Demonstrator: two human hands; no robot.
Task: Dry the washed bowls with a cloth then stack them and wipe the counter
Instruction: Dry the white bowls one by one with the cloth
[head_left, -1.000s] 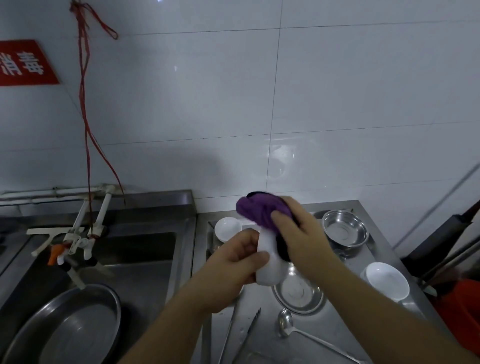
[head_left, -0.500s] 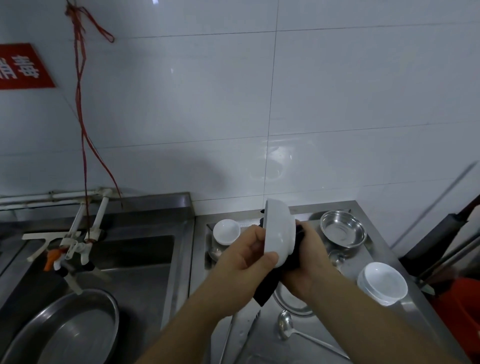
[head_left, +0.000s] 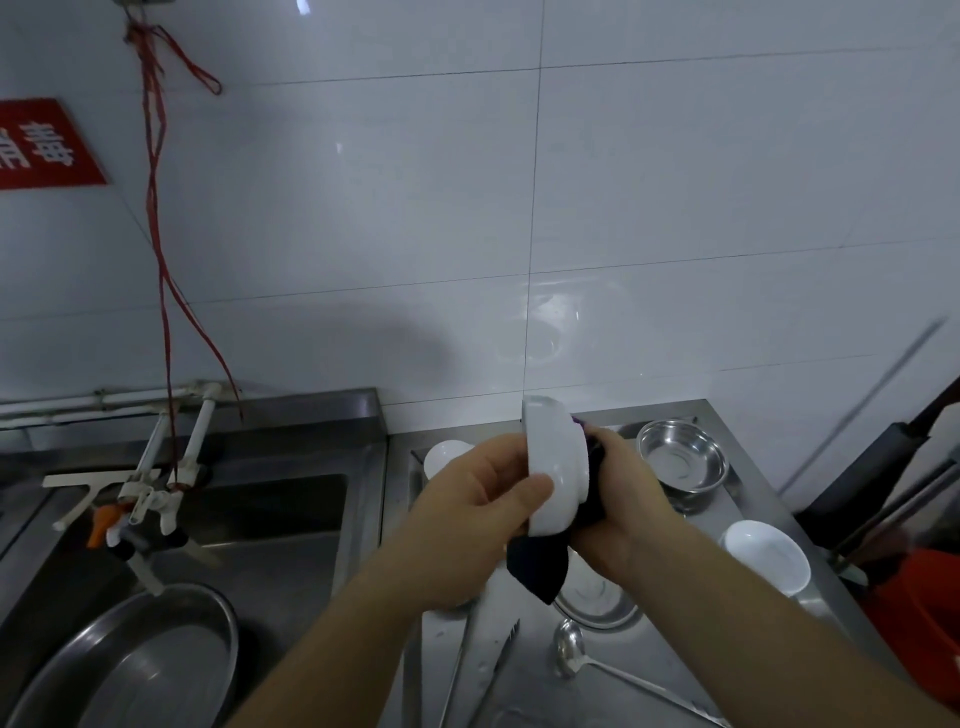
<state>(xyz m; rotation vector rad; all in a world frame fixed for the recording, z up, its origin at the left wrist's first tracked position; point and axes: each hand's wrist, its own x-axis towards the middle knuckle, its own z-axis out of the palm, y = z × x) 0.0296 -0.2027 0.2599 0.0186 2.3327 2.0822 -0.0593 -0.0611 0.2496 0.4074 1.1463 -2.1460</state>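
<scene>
My left hand (head_left: 478, 499) grips a white bowl (head_left: 556, 467) held on edge above the steel counter (head_left: 727, 644), thumb on its outer wall. My right hand (head_left: 623, 499) presses a dark purple cloth (head_left: 540, 566) against the bowl's underside; a corner of the cloth hangs below. On the counter stand another white bowl (head_left: 769, 556) at the right, a small white bowl (head_left: 447, 457) at the back, and a steel bowl (head_left: 680, 462) at the back right. A shallow steel dish (head_left: 597, 603) lies under my hands.
A sink (head_left: 249, 540) with a large steel basin (head_left: 135, 660) is on the left, taps (head_left: 150, 499) above it. Tongs (head_left: 488, 670) and a ladle (head_left: 571, 649) lie on the counter's near part. An orange bucket (head_left: 924, 618) and dark handles (head_left: 878, 467) stand at the right.
The bowl has been turned on edge, its rim now towards the left. The cloth has gone from the bowl's top to its underside. Both hands stay over the same spot.
</scene>
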